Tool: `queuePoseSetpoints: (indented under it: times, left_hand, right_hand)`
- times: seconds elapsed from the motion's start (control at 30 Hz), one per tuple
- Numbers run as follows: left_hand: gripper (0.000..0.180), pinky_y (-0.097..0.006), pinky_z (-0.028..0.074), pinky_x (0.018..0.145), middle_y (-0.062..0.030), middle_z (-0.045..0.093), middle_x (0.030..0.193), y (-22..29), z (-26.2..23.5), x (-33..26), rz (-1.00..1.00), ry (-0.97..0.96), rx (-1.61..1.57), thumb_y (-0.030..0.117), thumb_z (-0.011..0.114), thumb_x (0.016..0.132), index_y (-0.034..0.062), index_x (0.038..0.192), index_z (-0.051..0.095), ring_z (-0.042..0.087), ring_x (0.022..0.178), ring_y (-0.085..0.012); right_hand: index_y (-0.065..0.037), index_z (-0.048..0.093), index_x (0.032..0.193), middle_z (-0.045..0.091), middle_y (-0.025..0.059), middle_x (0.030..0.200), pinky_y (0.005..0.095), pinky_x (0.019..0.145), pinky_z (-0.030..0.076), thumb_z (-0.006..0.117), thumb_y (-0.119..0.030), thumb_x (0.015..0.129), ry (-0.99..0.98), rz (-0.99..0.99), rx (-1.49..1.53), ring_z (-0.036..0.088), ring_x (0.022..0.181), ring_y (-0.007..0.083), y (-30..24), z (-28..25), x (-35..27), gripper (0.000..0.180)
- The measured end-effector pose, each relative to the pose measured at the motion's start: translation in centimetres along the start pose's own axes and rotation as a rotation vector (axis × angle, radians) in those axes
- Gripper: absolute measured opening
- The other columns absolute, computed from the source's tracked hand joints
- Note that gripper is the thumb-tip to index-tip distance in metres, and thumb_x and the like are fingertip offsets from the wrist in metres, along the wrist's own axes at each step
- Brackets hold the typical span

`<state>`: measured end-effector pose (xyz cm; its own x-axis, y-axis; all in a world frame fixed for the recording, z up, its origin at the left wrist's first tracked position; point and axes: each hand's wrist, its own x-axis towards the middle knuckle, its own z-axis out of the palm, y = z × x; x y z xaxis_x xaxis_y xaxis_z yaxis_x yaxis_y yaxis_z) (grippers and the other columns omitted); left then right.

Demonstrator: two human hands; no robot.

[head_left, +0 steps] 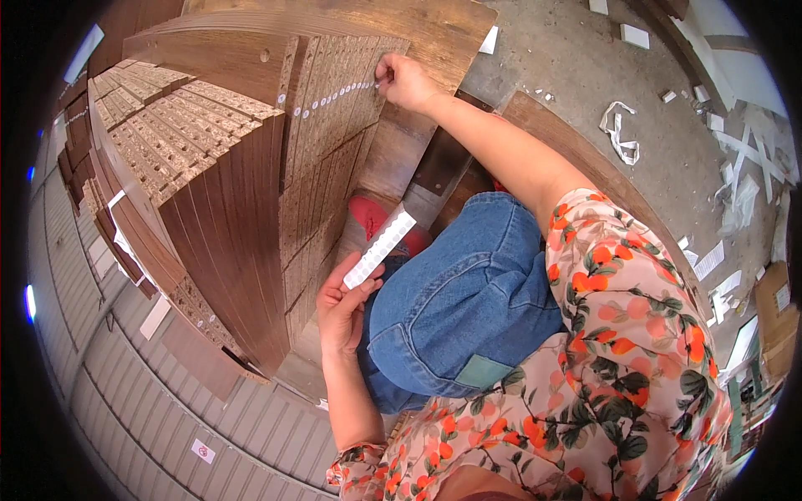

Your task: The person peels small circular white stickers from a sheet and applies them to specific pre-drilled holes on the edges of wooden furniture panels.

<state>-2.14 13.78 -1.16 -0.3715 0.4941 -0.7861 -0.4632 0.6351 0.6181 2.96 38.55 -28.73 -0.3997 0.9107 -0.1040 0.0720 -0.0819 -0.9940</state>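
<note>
My left hand [338, 313] grips a strip of round white stickers [380, 250] between thumb and fingers, held up above my lap. Farther forward, my right hand [407, 82] has its fingertips pressed together at the edge of a stack of brown-faced particle boards [326, 167]. Those fingers touch the end of a row of small round white dots [334, 98], one dot on each board edge. Whatever lies under the fingertips is hidden.
More stacked boards with drilled edges [184, 117] stand to the left. A wooden panel [334, 18] lies beyond them. At the right, white scraps [622, 134] and paper litter the concrete floor, near a cardboard box [773, 313]. My red shoe [368, 215] shows below the strip.
</note>
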Motion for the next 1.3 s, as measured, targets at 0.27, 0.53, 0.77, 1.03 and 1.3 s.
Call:
queuePoseSetpoints:
  times: [0.27,0.53,0.77,1.03,1.3]
  left_hand:
    - [0.048,-0.034,0.051,0.086,-0.0215,0.060,0.109,0.0,0.1,-0.1,0.001,-0.003,-0.007,-0.010,0.059,0.078,-0.0063,0.124,0.047,0.061,0.102,-0.0290]
    - [0.038,-0.029,0.055,0.075,-0.0178,0.062,0.104,-0.4,0.5,0.1,0.007,0.108,0.020,-0.003,0.062,0.081,-0.0046,0.117,0.052,0.064,0.094,-0.0248]
    - [0.035,-0.027,0.054,0.070,-0.0148,0.063,0.098,-0.1,-1.2,0.6,0.110,0.232,0.042,0.001,0.064,0.082,-0.0050,0.114,0.052,0.065,0.087,-0.0209]
    - [0.035,-0.028,0.054,0.071,-0.0158,0.063,0.101,0.3,0.4,1.5,0.122,0.144,0.129,-0.001,0.064,0.080,-0.0045,0.113,0.053,0.065,0.087,-0.0219]
    - [0.034,-0.030,0.054,0.075,-0.0143,0.064,0.100,-0.4,0.4,1.9,0.150,0.182,0.170,-0.001,0.064,0.080,-0.0035,0.113,0.057,0.065,0.087,-0.0207]
  right_hand:
    - [-0.003,0.055,0.080,0.059,0.0127,0.078,0.0343,0.069,0.049,0.062,0.000,0.067,0.068,0.032,0.051,0.059,0.075,0.0262,-0.2,0.4,-0.1,0.014]
    - [-0.003,0.055,0.083,0.060,0.0135,0.081,0.0436,0.072,0.048,0.072,-0.022,0.071,0.310,-0.298,-0.507,0.057,0.077,0.0352,0.7,-1.9,0.4,0.028]
    - [-0.007,0.060,0.109,0.064,0.0112,0.080,0.0278,0.051,0.048,0.049,-0.047,0.090,-0.763,0.564,0.153,0.060,0.058,0.0162,-8.3,-3.2,-6.7,0.046]
    - [-0.001,0.065,0.101,0.062,0.0062,0.080,0.0232,0.066,0.048,0.037,-0.051,0.094,-0.968,0.494,0.474,0.056,0.071,0.0110,-11.8,-1.9,-11.0,0.058]
    - [-0.007,0.063,0.087,0.061,0.0092,0.083,0.0352,0.071,0.048,0.066,-0.008,0.073,-0.657,-0.624,0.004,0.057,0.080,0.0280,-15.5,-1.6,-11.6,0.014]
